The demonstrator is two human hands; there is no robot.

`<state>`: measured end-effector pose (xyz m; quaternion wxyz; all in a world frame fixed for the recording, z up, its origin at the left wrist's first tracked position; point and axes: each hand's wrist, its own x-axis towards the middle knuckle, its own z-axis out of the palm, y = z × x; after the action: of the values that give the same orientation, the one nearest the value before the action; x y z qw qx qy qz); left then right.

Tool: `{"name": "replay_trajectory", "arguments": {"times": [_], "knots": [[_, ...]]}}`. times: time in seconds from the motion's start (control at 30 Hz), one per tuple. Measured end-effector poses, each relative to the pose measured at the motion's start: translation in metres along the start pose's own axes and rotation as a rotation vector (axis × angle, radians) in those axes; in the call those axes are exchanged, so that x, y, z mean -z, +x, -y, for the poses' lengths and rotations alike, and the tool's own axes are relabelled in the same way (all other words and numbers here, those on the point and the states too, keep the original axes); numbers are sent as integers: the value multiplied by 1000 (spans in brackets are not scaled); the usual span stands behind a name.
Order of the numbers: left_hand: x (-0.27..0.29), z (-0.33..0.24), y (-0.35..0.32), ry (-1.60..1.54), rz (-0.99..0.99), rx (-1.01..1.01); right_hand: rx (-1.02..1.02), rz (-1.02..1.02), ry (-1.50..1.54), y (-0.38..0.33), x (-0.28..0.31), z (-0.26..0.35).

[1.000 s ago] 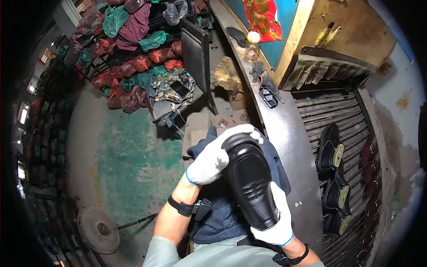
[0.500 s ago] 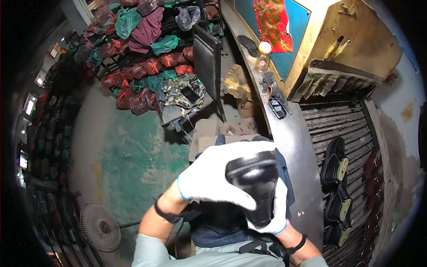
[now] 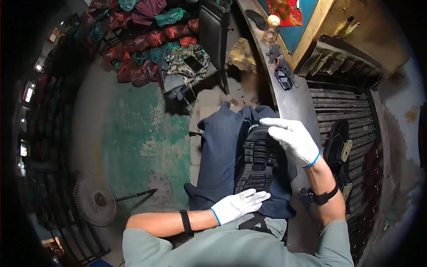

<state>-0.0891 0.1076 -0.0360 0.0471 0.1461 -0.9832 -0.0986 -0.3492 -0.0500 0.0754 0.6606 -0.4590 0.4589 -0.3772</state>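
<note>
A black shoe [image 3: 257, 161] lies on my lap with its ridged sole facing up. My right hand [image 3: 291, 139], in a white glove with a blue cuff edge, grips its far end, with fingers at the tip and over the edge of the sole. Across the near end lies my left hand [image 3: 239, 206], gloved the same way, with its fingers stretched out flat against the shoe. Dark blue cloth [image 3: 218, 151] covers my lap under the shoe. The shoe's upper is mostly hidden beneath the sole.
To the right runs a metal ledge [image 3: 287, 95] bearing a bottle [image 3: 271, 30] and a dark gadget [image 3: 283, 79]. Black shoes [image 3: 336, 147] stand on the slatted rack [image 3: 340, 105] beyond. At left are a fan [image 3: 95, 200], a chair [image 3: 213, 38] and bagged goods [image 3: 151, 38].
The shoe, held up between both hands before, now rests lower on my lap, sole up. My right hand has shifted to its far end, my left to its near end. The view has tilted.
</note>
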Motion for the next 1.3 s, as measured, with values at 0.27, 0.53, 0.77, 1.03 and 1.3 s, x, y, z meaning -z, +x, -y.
{"name": "replay_trajectory", "arguments": {"times": [0.27, 0.53, 0.77, 1.03, 1.3], "knots": [[-48, -30, -18, -386, 79, 358, 544, 677, -614, -122, -24, 45], [101, 43, 5, -435, -687, 513, 435, 391, -460, -57, -6, -14], [118, 89, 27, -819, -658, 630, 142, 64, 24, -47, -12, -54], [132, 123, 54, -868, -506, 1011, -123, -380, -99, -23, -38, -45], [131, 147, 49, -621, -426, 965, -10, -320, -632, -15, -21, -35]]}}
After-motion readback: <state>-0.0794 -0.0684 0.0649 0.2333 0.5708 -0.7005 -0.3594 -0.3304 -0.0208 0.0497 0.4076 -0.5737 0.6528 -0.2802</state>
